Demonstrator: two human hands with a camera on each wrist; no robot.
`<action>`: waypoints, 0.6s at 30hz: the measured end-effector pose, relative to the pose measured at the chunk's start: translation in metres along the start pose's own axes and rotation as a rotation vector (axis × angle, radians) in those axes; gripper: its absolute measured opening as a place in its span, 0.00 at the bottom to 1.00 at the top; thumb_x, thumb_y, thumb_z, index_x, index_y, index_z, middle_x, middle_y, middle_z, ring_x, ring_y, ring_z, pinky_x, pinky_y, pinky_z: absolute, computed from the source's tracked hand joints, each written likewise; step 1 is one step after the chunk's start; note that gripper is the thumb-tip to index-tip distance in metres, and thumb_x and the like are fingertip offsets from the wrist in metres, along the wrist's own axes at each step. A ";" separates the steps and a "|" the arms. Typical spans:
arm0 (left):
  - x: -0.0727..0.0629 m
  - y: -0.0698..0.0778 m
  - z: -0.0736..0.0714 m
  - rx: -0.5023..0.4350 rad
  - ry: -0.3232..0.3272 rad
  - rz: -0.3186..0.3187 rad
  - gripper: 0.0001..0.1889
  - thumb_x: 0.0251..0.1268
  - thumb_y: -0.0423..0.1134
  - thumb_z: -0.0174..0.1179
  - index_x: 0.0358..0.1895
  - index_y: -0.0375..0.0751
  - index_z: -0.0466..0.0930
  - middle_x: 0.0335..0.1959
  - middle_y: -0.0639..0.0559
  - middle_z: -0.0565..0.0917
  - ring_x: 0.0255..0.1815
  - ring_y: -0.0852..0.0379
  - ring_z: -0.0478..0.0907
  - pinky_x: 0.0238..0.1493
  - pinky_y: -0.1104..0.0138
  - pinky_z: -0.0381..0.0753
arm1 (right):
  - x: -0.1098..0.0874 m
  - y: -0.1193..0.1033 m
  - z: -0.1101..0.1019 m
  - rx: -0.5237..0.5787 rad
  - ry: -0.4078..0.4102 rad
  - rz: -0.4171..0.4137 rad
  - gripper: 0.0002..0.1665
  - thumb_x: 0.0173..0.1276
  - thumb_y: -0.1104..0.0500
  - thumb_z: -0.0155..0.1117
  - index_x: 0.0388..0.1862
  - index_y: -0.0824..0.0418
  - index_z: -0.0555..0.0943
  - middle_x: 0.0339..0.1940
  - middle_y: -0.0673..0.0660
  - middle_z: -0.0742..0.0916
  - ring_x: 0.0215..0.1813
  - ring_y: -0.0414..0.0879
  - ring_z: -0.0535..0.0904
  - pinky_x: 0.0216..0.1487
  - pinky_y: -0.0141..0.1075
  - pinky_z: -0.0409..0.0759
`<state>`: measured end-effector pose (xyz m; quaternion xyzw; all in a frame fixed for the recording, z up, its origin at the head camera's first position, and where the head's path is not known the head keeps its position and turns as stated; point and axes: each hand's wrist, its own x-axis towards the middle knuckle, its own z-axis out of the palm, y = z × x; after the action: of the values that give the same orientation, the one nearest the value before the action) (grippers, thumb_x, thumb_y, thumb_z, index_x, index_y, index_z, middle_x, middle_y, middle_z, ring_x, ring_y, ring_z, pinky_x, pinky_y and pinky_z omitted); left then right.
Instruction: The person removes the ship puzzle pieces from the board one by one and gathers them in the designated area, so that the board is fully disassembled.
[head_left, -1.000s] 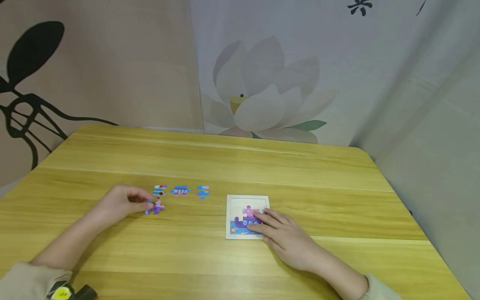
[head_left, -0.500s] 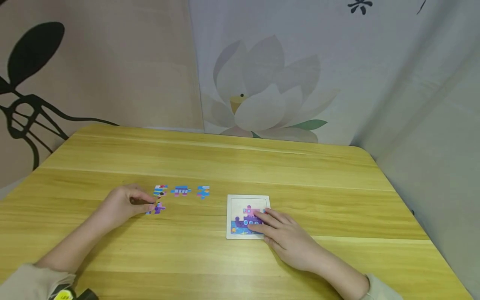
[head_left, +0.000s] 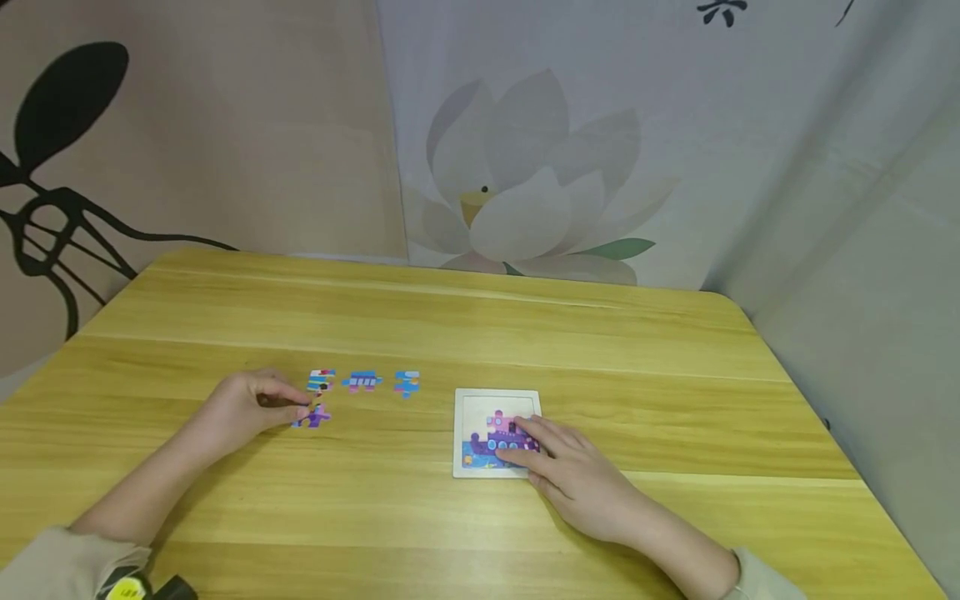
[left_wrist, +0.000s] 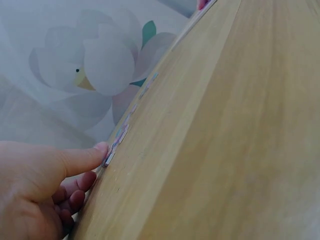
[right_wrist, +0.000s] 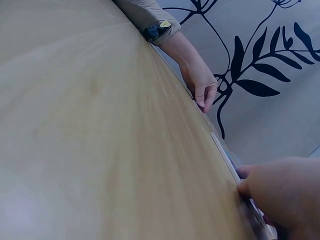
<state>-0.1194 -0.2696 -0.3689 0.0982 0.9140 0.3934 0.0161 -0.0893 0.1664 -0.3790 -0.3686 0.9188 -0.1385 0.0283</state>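
My left hand (head_left: 243, 410) is at the left of the table, pinching a jigsaw puzzle piece (head_left: 319, 416) of purple and pink between thumb and forefinger. In the left wrist view the thumb (left_wrist: 95, 155) lies against the edge of the flat pieces; the forefinger is mostly hidden. My right hand (head_left: 581, 479) rests with extended fingers on the right side of a white puzzle tray (head_left: 458, 433). Joined pieces showing a purple and pink ship (head_left: 483, 450) fill the tray's lower part; its upper part shows bare board. The fingers cover some of the ship.
Beyond the left hand, a row of loose puzzle pieces lies flat: a striped one (head_left: 321, 381), a blue one with windows (head_left: 363, 381) and another blue one (head_left: 407, 382). All sit on a wooden table (head_left: 390, 525). A printed curtain (head_left: 555, 150) hangs behind its far edge.
The left hand has shifted slightly right over the purple piece. The right forefinger has moved a little aside, uncovering a dark spot on the ship; the tray stays in place.
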 end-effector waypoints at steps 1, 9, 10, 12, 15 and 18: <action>0.000 0.000 0.000 0.004 0.000 -0.003 0.07 0.57 0.39 0.69 0.38 0.42 0.88 0.41 0.48 0.82 0.37 0.52 0.72 0.31 0.67 0.75 | 0.000 0.000 0.000 0.003 0.002 0.000 0.26 0.75 0.56 0.51 0.69 0.37 0.69 0.76 0.54 0.60 0.74 0.57 0.55 0.68 0.56 0.53; 0.002 0.005 -0.003 -0.035 0.000 -0.048 0.11 0.58 0.46 0.68 0.38 0.43 0.88 0.41 0.48 0.83 0.38 0.52 0.75 0.33 0.65 0.77 | 0.000 -0.001 -0.001 0.023 0.005 0.006 0.26 0.75 0.57 0.52 0.68 0.37 0.70 0.75 0.54 0.61 0.73 0.57 0.55 0.68 0.57 0.53; 0.002 0.007 -0.003 -0.042 0.002 -0.056 0.12 0.58 0.47 0.68 0.39 0.43 0.88 0.41 0.48 0.83 0.39 0.51 0.75 0.34 0.65 0.77 | 0.000 -0.001 -0.001 0.025 0.003 0.007 0.26 0.75 0.57 0.52 0.68 0.37 0.70 0.75 0.54 0.61 0.73 0.57 0.55 0.68 0.57 0.53; 0.003 0.013 -0.002 -0.056 0.002 -0.059 0.13 0.58 0.48 0.68 0.39 0.43 0.87 0.42 0.48 0.83 0.41 0.50 0.74 0.34 0.63 0.77 | 0.000 -0.001 -0.002 0.026 0.001 0.005 0.26 0.75 0.57 0.52 0.68 0.37 0.70 0.76 0.54 0.61 0.74 0.57 0.55 0.68 0.57 0.53; 0.005 0.025 0.002 -0.076 0.006 -0.034 0.14 0.58 0.48 0.68 0.41 0.42 0.87 0.43 0.48 0.83 0.42 0.50 0.73 0.33 0.64 0.75 | 0.000 -0.002 -0.002 0.026 0.003 0.002 0.26 0.75 0.57 0.52 0.68 0.38 0.70 0.75 0.54 0.61 0.74 0.56 0.55 0.68 0.56 0.53; 0.007 0.037 0.011 -0.098 -0.004 0.015 0.14 0.57 0.46 0.69 0.42 0.40 0.87 0.42 0.47 0.82 0.35 0.50 0.73 0.26 0.66 0.74 | 0.000 -0.002 -0.002 0.030 0.007 0.001 0.25 0.74 0.57 0.52 0.68 0.38 0.71 0.75 0.54 0.62 0.73 0.56 0.55 0.68 0.56 0.54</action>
<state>-0.1193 -0.2359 -0.3494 0.1052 0.8928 0.4376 0.0198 -0.0884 0.1654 -0.3767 -0.3673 0.9169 -0.1534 0.0309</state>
